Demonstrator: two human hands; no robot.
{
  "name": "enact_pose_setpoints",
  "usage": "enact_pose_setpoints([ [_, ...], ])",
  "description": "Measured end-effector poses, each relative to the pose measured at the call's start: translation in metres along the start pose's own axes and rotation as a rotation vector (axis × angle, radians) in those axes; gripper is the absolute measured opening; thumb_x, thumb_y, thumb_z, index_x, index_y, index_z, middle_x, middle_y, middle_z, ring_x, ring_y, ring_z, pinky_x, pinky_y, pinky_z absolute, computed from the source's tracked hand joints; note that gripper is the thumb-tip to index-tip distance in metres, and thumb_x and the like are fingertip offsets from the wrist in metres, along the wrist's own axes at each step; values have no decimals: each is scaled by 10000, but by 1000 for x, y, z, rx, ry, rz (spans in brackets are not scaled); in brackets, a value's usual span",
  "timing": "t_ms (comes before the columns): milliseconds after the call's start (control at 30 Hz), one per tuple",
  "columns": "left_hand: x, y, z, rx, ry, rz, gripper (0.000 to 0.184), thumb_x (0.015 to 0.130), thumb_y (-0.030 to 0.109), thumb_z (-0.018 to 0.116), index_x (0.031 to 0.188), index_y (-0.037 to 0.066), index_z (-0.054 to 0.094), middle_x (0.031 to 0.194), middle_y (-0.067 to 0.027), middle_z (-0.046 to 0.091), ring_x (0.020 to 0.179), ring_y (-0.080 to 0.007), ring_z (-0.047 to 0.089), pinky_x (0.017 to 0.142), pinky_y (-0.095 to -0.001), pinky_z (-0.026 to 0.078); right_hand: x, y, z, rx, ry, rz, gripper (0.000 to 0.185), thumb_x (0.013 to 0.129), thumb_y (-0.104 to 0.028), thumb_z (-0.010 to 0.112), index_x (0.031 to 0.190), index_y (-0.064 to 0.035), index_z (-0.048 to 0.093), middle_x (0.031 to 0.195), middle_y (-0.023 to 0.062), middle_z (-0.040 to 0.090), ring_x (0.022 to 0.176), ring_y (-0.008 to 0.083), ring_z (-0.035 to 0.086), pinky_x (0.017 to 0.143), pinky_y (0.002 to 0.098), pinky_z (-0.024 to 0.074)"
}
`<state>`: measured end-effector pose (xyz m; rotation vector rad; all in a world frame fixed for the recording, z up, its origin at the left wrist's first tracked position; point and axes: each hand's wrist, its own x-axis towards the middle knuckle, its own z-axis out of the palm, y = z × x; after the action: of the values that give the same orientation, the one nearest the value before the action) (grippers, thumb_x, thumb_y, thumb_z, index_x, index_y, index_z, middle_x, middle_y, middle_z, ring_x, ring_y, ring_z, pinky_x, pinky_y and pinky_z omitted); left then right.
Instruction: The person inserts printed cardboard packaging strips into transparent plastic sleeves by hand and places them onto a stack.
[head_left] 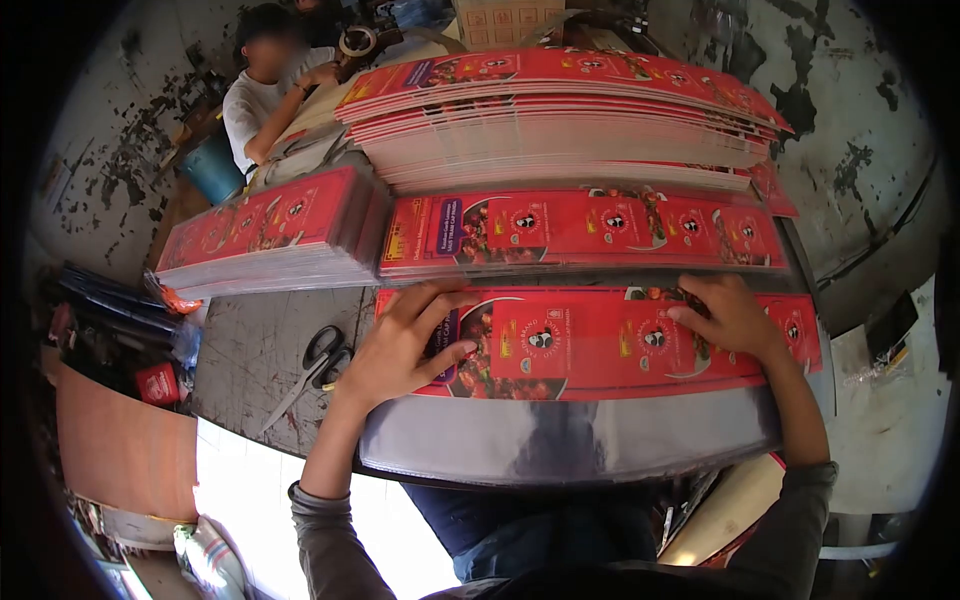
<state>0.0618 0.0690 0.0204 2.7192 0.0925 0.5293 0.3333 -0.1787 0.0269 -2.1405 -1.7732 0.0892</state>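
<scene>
A long red printed sheet (pixel 590 375) lies in front of me on a stack of clear plastic sleeves (pixel 470 435), whose shiny front part sticks out toward my body. My left hand (pixel 415 335) rests on the sheet's left end, fingers spread and thumb apart. Over its right part lies my right hand (pixel 735 315), thumb stretched out on the print and fingers at the far edge. Neither hand grasps anything that I can see. Just beyond is a pile of similar red sheets in plastic (pixel 600 230). Whether the front sheet is inside a sleeve, I cannot tell.
Scissors (pixel 305 375) lie on the dark worn table (pixel 235 350), left of my left hand. Another sleeved pile (pixel 265 225) stands at the left, and a tall stack of red sheets (pixel 570 135) at the back. A person (pixel 270 95) sits far left near a blue bucket (pixel 212 170).
</scene>
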Motion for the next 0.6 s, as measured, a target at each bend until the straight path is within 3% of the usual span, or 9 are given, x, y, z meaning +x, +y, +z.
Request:
enact_pose_setpoints([
  [600, 1, 1, 0, -33, 12, 16, 361, 762, 185, 642, 1083, 63, 531, 1132, -124, 525, 1025, -319, 519, 873, -392, 417, -2, 2, 1, 21, 13, -12, 393, 824, -380, 571, 711, -16, 473, 542, 159, 479, 520, 343, 489, 498, 388, 361],
])
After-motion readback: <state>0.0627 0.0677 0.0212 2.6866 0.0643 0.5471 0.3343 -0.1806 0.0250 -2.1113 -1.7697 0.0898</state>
